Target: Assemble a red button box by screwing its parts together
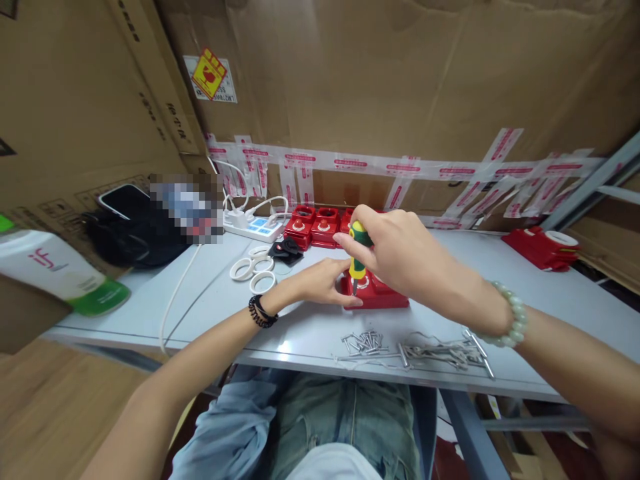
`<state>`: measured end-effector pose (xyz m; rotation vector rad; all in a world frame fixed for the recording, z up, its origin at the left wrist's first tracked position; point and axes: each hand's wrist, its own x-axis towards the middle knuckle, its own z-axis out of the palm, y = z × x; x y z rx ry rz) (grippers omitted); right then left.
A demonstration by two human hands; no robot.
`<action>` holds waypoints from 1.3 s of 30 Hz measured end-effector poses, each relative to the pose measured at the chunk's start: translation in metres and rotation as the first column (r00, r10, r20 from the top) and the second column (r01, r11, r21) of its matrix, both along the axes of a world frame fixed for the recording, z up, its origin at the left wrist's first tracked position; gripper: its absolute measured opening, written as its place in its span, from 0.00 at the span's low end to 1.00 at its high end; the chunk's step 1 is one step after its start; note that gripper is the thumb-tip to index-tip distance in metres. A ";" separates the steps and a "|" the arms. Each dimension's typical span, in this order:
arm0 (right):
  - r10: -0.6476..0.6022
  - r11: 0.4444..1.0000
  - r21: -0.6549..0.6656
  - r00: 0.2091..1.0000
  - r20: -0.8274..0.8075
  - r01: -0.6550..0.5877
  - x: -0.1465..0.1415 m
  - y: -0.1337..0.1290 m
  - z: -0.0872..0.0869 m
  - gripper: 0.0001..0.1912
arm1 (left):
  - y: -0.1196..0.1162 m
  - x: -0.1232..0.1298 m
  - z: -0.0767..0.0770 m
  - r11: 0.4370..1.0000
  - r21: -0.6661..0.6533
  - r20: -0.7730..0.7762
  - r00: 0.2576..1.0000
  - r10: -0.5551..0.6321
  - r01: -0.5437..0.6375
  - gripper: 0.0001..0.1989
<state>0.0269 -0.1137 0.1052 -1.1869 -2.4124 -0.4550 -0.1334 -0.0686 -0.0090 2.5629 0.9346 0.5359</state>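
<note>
My right hand (395,250) is closed round the yellow and green handle of a screwdriver (357,268). The tool stands nearly upright, its shaft pointing down at the left part of a red box (385,297) on the table. Whether the tip sits in a screw is too small to tell. My left hand (327,283) grips that box at its left end, with the thumb along the front side and the other fingers behind. A white dial-like ring shows on the box top, partly covered by the screwdriver. Loose screws (367,342) lie in front of the box.
Behind my hands stand several red boxes (325,227) in a row. White rings (243,269), a black cloth-like item (286,252) and a power strip (255,229) lie left. Metal rods with cords (440,353) rest near the front edge. Another red piece (537,248) sits right; a bottle (60,270) stands far left.
</note>
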 end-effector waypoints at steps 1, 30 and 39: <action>0.008 1.000 -0.023 1.000 0.017 -0.008 0.000 0.001 0.002 0.14 | 0.001 -0.001 -0.001 1.000 0.012 -0.002 1.000 0.002 -0.002 0.27; 0.219 0.916 -0.392 0.927 0.304 -0.088 0.014 -0.002 0.043 0.05 | 0.002 -0.002 -0.001 1.000 0.005 -0.012 1.000 -0.001 0.001 0.27; 0.216 0.934 -0.333 0.949 0.230 -0.132 0.015 0.008 0.034 0.03 | 0.001 -0.001 0.002 0.998 0.059 -0.072 0.997 0.025 -0.021 0.27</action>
